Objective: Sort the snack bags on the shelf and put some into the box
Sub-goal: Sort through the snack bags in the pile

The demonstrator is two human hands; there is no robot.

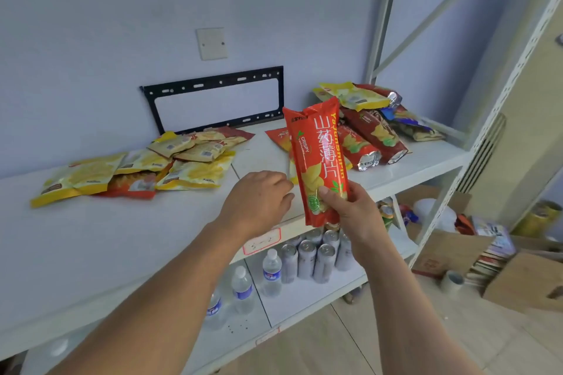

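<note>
Both forearms are bare to the frame's edge, with no sleeves, gloves, rings or watch showing.

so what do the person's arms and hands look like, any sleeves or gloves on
Both forearms are bare as far as the frame shows, with no sleeves in view. The left hand and right hand wear no gloves, and no rings, watch or bracelet are visible on either.

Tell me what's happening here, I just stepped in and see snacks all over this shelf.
A person is sorting snack bags on a white metal shelf. Their right hand holds a long red crisp bag upright by its lower end, while the left hand hovers empty beside it. A heap of yellow bags lies to the left, a pile of mostly red bags to the right. Cardboard boxes sit on the floor at right; nothing shows the held bag going there yet.
</note>
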